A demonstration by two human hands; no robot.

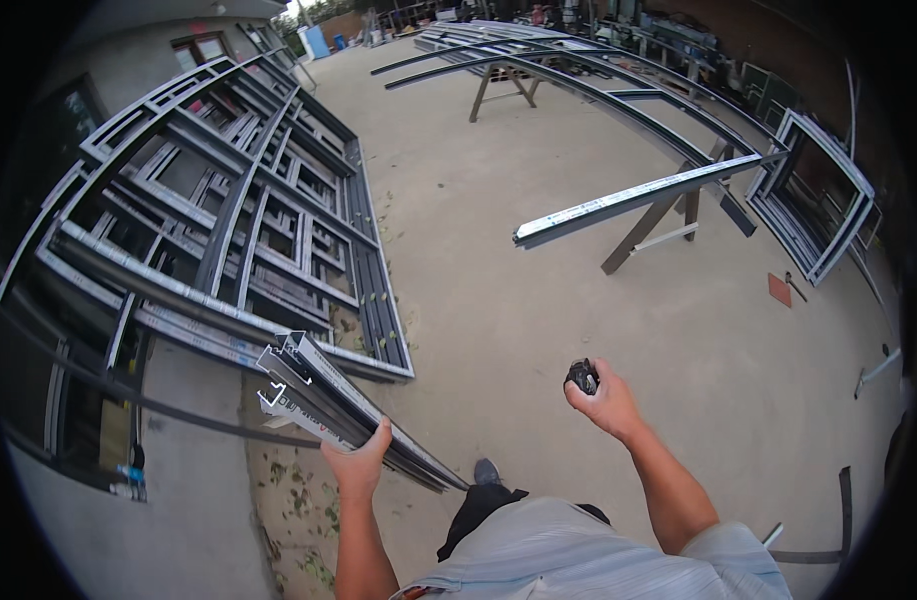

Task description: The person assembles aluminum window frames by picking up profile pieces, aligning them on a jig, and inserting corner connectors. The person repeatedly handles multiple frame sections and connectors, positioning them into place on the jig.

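My left hand [360, 461] is closed around a bundle of long dark metal profiles [344, 397]. Their cut, hollow ends point up and away to the left, and the lengths run back past my left side. White-grey film with print covers some faces. In my right hand [608, 402], held out over the concrete, is a compact black tape measure [581, 377]; my fingers partly hide it. No blade shows out of it. The bundle's ends are close to the lower edge of the stacked window frames [241, 200].
Window frames lean against the building on the left. Ahead, long profiles [639, 195] lie across wooden sawhorses [651, 232], one end jutting toward me. More frames [814, 195] stand at the right, near a reddish square plate [780, 290] on the concrete floor [459, 290]. Leaves lie along the left strip.
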